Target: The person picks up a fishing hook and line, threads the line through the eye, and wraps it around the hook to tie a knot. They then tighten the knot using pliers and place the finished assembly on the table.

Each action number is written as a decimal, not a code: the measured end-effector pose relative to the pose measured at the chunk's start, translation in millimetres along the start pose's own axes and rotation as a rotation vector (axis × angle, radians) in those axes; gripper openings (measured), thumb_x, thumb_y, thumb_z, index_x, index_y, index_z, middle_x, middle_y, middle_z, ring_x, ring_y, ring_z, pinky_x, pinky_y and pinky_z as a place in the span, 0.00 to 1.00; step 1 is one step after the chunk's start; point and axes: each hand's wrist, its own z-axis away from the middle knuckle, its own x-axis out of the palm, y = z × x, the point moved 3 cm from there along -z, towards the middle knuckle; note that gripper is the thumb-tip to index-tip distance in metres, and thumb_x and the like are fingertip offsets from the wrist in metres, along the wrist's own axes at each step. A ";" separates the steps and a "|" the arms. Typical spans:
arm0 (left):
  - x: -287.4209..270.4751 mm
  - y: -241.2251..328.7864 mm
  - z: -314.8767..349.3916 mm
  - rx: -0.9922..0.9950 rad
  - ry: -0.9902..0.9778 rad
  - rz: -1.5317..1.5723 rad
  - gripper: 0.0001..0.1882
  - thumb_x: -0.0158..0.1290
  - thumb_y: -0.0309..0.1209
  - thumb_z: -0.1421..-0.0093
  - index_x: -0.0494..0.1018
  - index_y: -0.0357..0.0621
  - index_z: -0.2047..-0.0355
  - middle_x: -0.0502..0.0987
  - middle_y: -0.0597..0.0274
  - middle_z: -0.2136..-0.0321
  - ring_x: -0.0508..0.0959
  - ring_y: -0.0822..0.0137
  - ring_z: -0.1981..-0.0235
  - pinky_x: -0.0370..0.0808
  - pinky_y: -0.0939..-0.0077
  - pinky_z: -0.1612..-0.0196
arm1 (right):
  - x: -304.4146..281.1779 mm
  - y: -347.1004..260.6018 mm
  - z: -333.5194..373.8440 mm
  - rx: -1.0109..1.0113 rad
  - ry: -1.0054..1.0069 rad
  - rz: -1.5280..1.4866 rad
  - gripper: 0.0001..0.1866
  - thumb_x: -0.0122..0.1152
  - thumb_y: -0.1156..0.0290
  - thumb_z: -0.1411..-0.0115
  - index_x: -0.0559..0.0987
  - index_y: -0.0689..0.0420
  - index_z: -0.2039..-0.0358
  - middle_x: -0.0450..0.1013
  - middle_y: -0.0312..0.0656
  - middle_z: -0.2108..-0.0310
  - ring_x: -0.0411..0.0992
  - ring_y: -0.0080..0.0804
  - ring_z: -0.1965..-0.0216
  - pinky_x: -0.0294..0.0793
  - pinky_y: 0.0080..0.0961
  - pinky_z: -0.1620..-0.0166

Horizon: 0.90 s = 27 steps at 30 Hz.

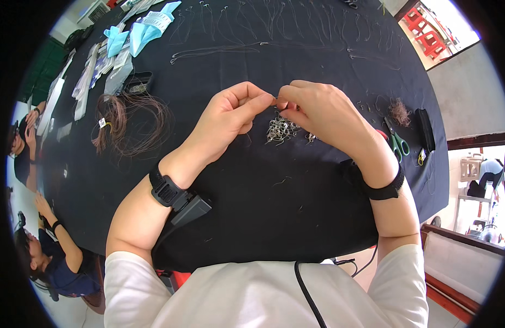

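Note:
My left hand [233, 109] and my right hand [318, 106] meet above the middle of the black-covered table, fingertips nearly touching. Thumb and forefinger of the left hand are pinched together. The fingers of the right hand are closed too, bent toward the left fingertips. Whatever lies between them is too small to make out. Just below the fingertips is a small pile of shiny metal hooks [281, 131], with a few more beside it, partly under my right hand.
A bundle of brown line [118, 126] lies left, near a black tray [137, 82] and light-blue wrappers [146, 35]. Thin lines [263, 45] stretch across the far side. Green-handled scissors [399, 145], a brown tangle [399, 112] and a black case [424, 130] lie right. Other people [61, 262] sit left.

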 end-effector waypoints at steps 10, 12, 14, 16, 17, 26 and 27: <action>-2.7 0.3 -3.4 0.044 -0.035 0.064 0.08 0.53 0.34 0.33 0.76 0.44 0.64 0.73 0.77 0.75 0.58 0.87 0.80 0.53 0.89 0.78 | 7.0 -1.0 -6.8 0.006 -0.048 -0.070 0.05 0.62 0.70 0.45 0.76 0.54 0.68 0.76 0.38 0.69 0.76 0.40 0.64 0.76 0.36 0.63; -1.1 -0.2 -3.2 0.032 -0.017 0.060 0.08 0.53 0.34 0.33 0.75 0.43 0.63 0.67 0.78 0.78 0.56 0.87 0.81 0.51 0.88 0.79 | 6.2 -2.1 -3.6 -0.002 -0.031 -0.082 0.04 0.61 0.70 0.45 0.77 0.54 0.69 0.76 0.38 0.69 0.77 0.40 0.64 0.76 0.35 0.63; 0.7 -1.4 -2.5 0.023 -0.004 0.054 0.08 0.52 0.33 0.32 0.75 0.42 0.62 0.61 0.80 0.81 0.55 0.86 0.82 0.50 0.87 0.79 | 2.5 -3.4 -0.9 -0.007 -0.010 -0.092 0.04 0.61 0.70 0.45 0.77 0.54 0.69 0.76 0.38 0.69 0.77 0.40 0.65 0.76 0.34 0.63; 0.7 -4.3 0.5 0.038 0.030 0.018 0.08 0.52 0.33 0.33 0.75 0.42 0.62 0.61 0.80 0.81 0.55 0.86 0.82 0.50 0.87 0.79 | 0.6 -4.3 2.6 0.021 -0.018 -0.163 0.03 0.60 0.70 0.46 0.78 0.54 0.70 0.77 0.38 0.69 0.77 0.39 0.65 0.75 0.34 0.64; 1.7 -4.5 0.1 0.043 0.020 0.013 0.08 0.52 0.33 0.33 0.75 0.42 0.62 0.61 0.80 0.81 0.55 0.86 0.82 0.50 0.87 0.79 | -2.0 -4.2 3.2 0.025 -0.008 -0.157 0.03 0.60 0.70 0.46 0.78 0.54 0.70 0.77 0.38 0.69 0.77 0.39 0.65 0.75 0.34 0.64; 0.8 -3.2 -0.1 0.057 0.078 0.049 0.08 0.52 0.33 0.33 0.75 0.42 0.62 0.61 0.80 0.81 0.55 0.87 0.82 0.50 0.87 0.80 | 7.5 -4.3 -0.7 0.010 0.044 -0.107 0.02 0.60 0.70 0.46 0.79 0.53 0.73 0.76 0.38 0.70 0.76 0.40 0.67 0.74 0.34 0.64; 0.9 -2.5 0.0 0.050 0.080 0.052 0.08 0.52 0.33 0.33 0.75 0.42 0.62 0.61 0.80 0.81 0.55 0.86 0.82 0.50 0.88 0.80 | 8.9 -4.9 -1.8 -0.002 0.017 -0.126 0.02 0.61 0.70 0.46 0.79 0.52 0.73 0.76 0.38 0.70 0.76 0.40 0.67 0.74 0.34 0.64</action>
